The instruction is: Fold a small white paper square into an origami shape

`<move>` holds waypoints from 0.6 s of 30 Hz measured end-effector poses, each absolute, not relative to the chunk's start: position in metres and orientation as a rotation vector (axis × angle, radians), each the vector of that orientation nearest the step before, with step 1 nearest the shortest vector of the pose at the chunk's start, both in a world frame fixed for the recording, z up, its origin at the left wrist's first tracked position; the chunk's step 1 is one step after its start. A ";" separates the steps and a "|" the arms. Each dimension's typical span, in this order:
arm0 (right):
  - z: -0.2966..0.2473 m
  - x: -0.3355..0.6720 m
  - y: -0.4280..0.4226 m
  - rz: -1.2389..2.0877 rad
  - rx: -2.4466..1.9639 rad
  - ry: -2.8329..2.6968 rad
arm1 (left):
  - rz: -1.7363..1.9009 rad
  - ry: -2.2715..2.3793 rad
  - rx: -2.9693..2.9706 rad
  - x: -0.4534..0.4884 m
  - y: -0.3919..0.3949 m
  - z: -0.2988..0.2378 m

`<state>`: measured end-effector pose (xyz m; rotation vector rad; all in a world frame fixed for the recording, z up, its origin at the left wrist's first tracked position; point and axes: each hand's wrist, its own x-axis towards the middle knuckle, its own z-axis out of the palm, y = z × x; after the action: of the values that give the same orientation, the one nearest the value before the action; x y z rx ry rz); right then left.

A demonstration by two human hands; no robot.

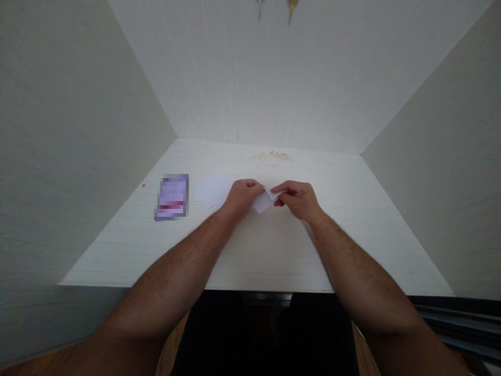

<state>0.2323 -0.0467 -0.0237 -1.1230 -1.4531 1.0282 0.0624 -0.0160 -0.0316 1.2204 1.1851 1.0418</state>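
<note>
A small folded sheet of white paper (261, 202) is held above the middle of the white table, between both hands. My left hand (245, 194) pinches its left side, thumb on top. With thumb and fingers, my right hand (299, 197) grips the pointed right corner. A crease or flap runs across the paper near the right fingers. More white paper (213, 190) lies flat on the table just left of my left hand, partly covered by that hand. How many sheets lie there I cannot tell.
A pixelated purple-white rectangular item (172, 197) lies on the left of the table (270, 261). A tiny orange bit (143, 185) is near the left wall. White walls (266, 78) enclose the back and both sides. A worn patch (274, 155) marks the table's back edge.
</note>
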 end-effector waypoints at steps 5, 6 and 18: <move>-0.022 0.234 -0.048 1.054 -1.109 -1.457 | 1.032 1.141 1.162 0.063 -0.017 -0.031; -0.023 0.235 -0.048 1.055 -1.110 -1.458 | 1.028 1.132 1.151 0.063 -0.017 -0.030; -0.020 0.234 -0.049 1.043 -1.165 -1.458 | 1.019 1.106 1.128 0.064 -0.017 -0.028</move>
<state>0.2343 -0.0491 -0.0197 -1.1646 -1.4577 1.0426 0.0637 -0.0173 -0.0284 1.1279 1.1058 1.0190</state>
